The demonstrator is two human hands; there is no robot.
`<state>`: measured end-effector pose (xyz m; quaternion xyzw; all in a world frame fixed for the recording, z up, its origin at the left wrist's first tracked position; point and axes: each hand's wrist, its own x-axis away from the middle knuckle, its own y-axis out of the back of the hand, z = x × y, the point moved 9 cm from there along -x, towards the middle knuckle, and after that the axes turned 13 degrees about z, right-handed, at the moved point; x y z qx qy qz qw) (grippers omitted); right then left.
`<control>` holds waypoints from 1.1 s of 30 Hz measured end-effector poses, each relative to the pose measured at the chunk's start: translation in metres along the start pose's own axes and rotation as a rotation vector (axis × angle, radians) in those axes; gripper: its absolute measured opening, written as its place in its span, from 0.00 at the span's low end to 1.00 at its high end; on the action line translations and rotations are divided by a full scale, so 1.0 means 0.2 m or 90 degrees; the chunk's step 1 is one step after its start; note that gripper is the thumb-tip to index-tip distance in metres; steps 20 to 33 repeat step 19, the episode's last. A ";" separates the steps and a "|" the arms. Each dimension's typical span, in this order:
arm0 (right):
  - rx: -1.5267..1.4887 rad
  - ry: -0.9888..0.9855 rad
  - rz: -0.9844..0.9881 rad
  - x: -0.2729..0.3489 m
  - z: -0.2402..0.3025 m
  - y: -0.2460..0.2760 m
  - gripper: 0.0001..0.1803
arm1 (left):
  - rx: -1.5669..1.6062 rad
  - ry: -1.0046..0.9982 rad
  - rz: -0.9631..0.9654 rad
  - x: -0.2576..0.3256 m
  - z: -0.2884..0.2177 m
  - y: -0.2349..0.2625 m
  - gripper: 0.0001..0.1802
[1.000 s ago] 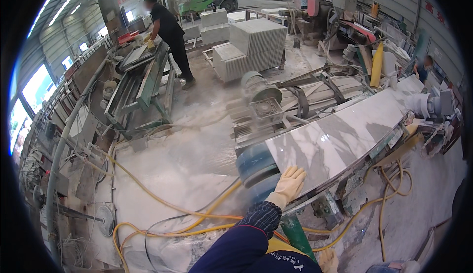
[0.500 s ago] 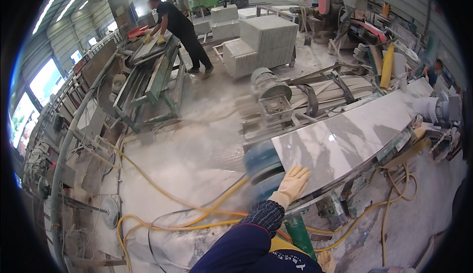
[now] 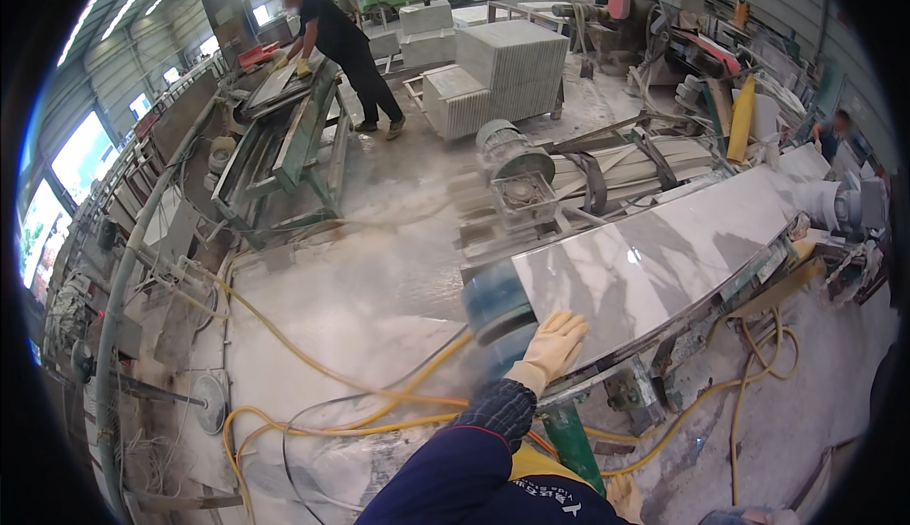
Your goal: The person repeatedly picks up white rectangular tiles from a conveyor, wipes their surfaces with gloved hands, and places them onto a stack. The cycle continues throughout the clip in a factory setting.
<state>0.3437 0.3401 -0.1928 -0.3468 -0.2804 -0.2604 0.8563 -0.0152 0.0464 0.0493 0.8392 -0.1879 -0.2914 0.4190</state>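
Observation:
A long, polished white stone slab [image 3: 616, 269] with grey veins lies along a belt conveyor. My left hand [image 3: 555, 343], in a cream glove, rests flat on the slab's near left corner. Its fingers are stretched out and grip nothing. Just left of the slab's end is the conveyor's blue-green belt end [image 3: 498, 302], blurred. Low in the picture, beside my dark blue clothing and a green conveyor leg [image 3: 571, 440], part of my right hand [image 3: 624, 495] shows in a similar glove; its fingers are too hidden to judge.
Yellow hoses [image 3: 379, 402] loop over the wet floor. A motor [image 3: 512, 151] and long stone strips lie behind the conveyor. A stack of slabs [image 3: 512, 70] stands farther back. At the far left, a co-worker [image 3: 332, 42] leans over a green-framed bench [image 3: 294, 155].
The whole view has shifted slightly, moving the scene up and left. My left hand stays flat on the same corner of the slab. The co-worker still leans over the bench.

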 end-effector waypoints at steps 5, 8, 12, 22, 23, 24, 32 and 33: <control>-0.003 0.002 -0.007 0.03 0.00 0.03 0.32 | -0.004 0.000 -0.010 0.01 -0.01 0.02 0.17; -0.007 0.002 -0.011 0.04 -0.02 0.04 0.32 | -0.005 -0.004 -0.009 0.02 -0.01 0.03 0.18; -0.010 0.008 -0.018 0.06 -0.02 0.06 0.31 | -0.014 -0.001 -0.012 0.03 -0.01 0.03 0.17; -0.008 0.018 -0.028 0.11 -0.05 0.09 0.30 | -0.010 0.005 0.012 0.05 0.02 0.02 0.19; -0.008 0.018 -0.028 0.11 -0.05 0.09 0.30 | -0.010 0.005 0.012 0.05 0.02 0.02 0.19; -0.008 0.018 -0.028 0.11 -0.05 0.09 0.30 | -0.010 0.005 0.012 0.05 0.02 0.02 0.19; -0.008 0.018 -0.028 0.11 -0.05 0.09 0.30 | -0.010 0.005 0.012 0.05 0.02 0.02 0.19; -0.008 0.018 -0.028 0.11 -0.05 0.09 0.30 | -0.010 0.005 0.012 0.05 0.02 0.02 0.19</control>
